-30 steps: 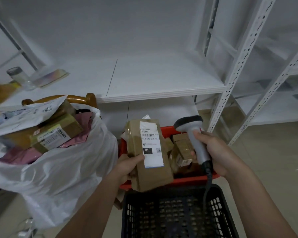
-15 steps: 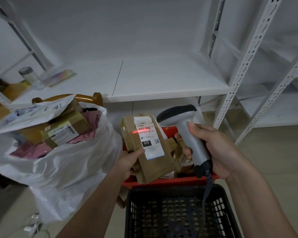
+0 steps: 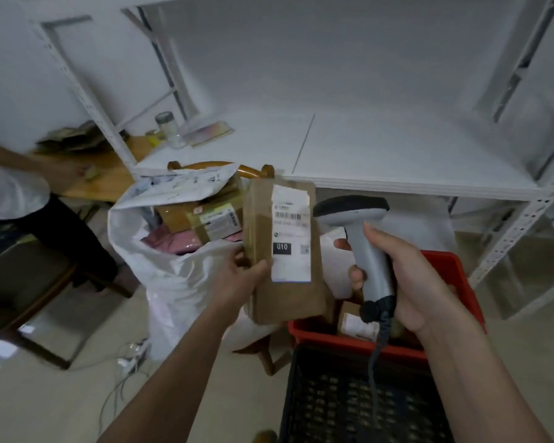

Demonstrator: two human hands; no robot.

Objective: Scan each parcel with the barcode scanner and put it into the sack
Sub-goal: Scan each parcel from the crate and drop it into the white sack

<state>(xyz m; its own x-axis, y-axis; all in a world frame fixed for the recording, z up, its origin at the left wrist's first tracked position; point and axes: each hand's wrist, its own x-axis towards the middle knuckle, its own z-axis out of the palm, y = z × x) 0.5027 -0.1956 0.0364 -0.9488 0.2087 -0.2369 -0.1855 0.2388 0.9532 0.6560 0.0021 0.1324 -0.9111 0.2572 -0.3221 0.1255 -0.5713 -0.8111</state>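
Note:
My left hand [image 3: 242, 276] grips a brown paper parcel [image 3: 288, 295] with a white label marked 010, held upright just right of the sack's mouth. The white sack [image 3: 176, 279] stands open at the left centre, stuffed with several parcels, among them a taped cardboard box [image 3: 205, 219] and a white mailer [image 3: 186, 187]. My right hand [image 3: 410, 282] holds the grey barcode scanner [image 3: 359, 241] by its handle, its black-topped head beside the parcel's label. No red scan line shows on the label.
A red crate [image 3: 461, 273] with more parcels sits under my right hand, a black basket [image 3: 349, 398] in front of it. White metal shelving [image 3: 381, 155] fills the back. Another person [image 3: 16, 193] stands at the far left by a wooden table. Cables lie on the floor.
The red scan line has gone from the label. My left hand has carried the parcel left to the sack's mouth, and the view has swung left. The scanner stays in my right hand.

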